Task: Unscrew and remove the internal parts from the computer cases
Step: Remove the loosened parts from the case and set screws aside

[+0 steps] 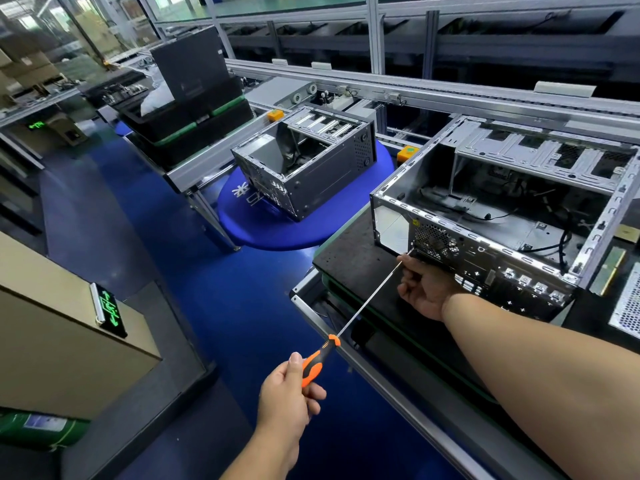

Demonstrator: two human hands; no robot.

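A long screwdriver (349,320) is held in both hands. Its moulded orange-and-black handle is gripped by the left hand (287,396), fingers curled round it and the thumb laid along the top. The thin, bright steel shaft runs up and to the right, and its upper end is pinched between the fingertips of the right hand (424,289), which is curled against the rear panel of the near computer case (485,216). The tip is set at the left edge of the perforated fan grille (434,242); whether it is seated in a screw cannot be told.

The near case is a boxy shell of dull grey sheet metal, lying with its open side upward on a black, matt, slightly grainy mat (349,258) at the edge of the workbench. Inside it, black cables (554,242) are seen trailing loosely over the bare metal floor, and a stamped drive cage with rectangular cut-outs spans the far side. Silver port sockets are lined along the rear panel.

A second computer case (304,168), smaller, dark grey and also open on top, is placed on a round, smooth blue platform (277,233) further along. Beyond it, black trays (187,123) with green edging are stacked beside an aluminium-framed conveyor (415,88). A perforated metal box (627,306) is cut off at the right edge.
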